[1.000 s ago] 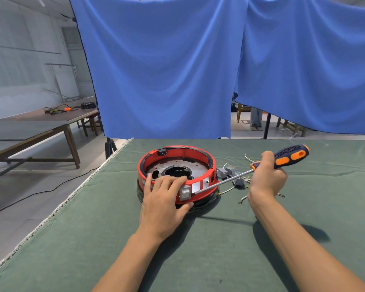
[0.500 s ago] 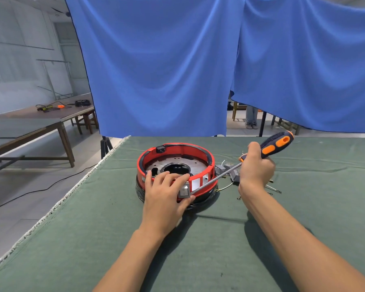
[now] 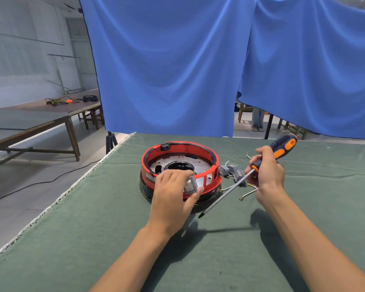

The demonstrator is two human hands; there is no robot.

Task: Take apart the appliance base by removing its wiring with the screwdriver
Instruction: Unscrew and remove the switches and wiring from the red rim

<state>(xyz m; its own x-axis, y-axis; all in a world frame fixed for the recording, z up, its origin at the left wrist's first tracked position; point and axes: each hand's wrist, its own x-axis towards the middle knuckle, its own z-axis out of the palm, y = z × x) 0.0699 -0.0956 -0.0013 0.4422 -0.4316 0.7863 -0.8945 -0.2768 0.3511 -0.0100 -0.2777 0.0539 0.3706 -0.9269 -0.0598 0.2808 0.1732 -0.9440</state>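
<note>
The left hand point(image 3: 173, 194) covers the near rim of the appliance base point(image 3: 180, 163), so the seat of the small grey switch point(image 3: 190, 185) under its fingers point(image 3: 178, 174) cannot be made out. The right hand point(image 3: 267, 172) hides the middle of the screwdriver point(image 3: 282, 147), where handle meets shaft. The loose wiring point(image 3: 233, 171) to the right of the base is too small and tangled to sort into separate parts, and some of it lies behind the right hand. Both forearms are cut off by the bottom edge. The table point(image 3: 93, 239) runs out of the picture on the near and right sides. Items on the far left bench point(image 3: 70, 100) are too small to identify.
</note>
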